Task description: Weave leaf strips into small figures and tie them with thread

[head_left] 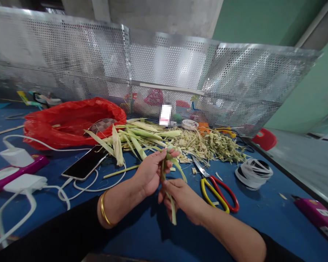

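Between my hands runs a narrow green strip of corn husk (172, 211), its lower end hanging below the fingers. My left hand (152, 171) is closed on the upper part, thumb and fingers pinching it. Just below, my right hand (180, 196) grips the same strip lower down. A curved piece of leaf (180, 168) sticks out to the right of the left fingers. Beyond the hands lies a heap of pale green corn husks (144, 133). Scissors (215, 189) with one yellow and one red handle rest right of my right hand, blades pointing away.
A red plastic bag (57, 125) stands at the left behind a phone (84, 163) and white cables. Dried plant scraps (224, 145) are piled at the back right, near a white coil (254, 174). A perforated metal screen (169, 65) closes off the blue table's far side.
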The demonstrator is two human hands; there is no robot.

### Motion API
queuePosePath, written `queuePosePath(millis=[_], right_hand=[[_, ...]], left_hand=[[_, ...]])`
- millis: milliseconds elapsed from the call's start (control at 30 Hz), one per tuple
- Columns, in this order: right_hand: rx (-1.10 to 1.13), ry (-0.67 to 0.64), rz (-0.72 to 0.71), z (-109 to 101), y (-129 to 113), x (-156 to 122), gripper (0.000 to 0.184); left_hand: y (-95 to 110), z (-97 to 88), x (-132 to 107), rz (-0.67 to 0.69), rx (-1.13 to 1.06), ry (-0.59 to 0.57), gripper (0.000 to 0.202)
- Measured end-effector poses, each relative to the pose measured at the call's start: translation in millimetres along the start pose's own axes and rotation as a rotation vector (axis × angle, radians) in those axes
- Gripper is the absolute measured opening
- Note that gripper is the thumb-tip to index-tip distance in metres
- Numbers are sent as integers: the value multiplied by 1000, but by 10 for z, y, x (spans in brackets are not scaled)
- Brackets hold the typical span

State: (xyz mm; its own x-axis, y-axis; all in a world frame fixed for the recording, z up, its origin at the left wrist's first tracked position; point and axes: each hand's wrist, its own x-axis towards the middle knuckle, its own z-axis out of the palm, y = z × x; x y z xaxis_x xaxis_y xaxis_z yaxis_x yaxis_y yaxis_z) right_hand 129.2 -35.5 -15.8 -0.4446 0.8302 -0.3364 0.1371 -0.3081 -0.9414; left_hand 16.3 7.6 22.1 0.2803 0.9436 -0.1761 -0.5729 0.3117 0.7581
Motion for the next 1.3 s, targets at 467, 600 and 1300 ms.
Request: queuePosePath(millis=[467,600,1300], right_hand=[[-799,824,-765,-377,-382,-241,24],[-378,419,-392,-374,-367,-161,30],[-1786,313,-1311,-194,-204,-203,19]], left_hand=[[40,69,-163,-35,643,-261,21],[-60,129,-229,-121,767,-363,18],[189,4,-20,-411,97,-54,29]])
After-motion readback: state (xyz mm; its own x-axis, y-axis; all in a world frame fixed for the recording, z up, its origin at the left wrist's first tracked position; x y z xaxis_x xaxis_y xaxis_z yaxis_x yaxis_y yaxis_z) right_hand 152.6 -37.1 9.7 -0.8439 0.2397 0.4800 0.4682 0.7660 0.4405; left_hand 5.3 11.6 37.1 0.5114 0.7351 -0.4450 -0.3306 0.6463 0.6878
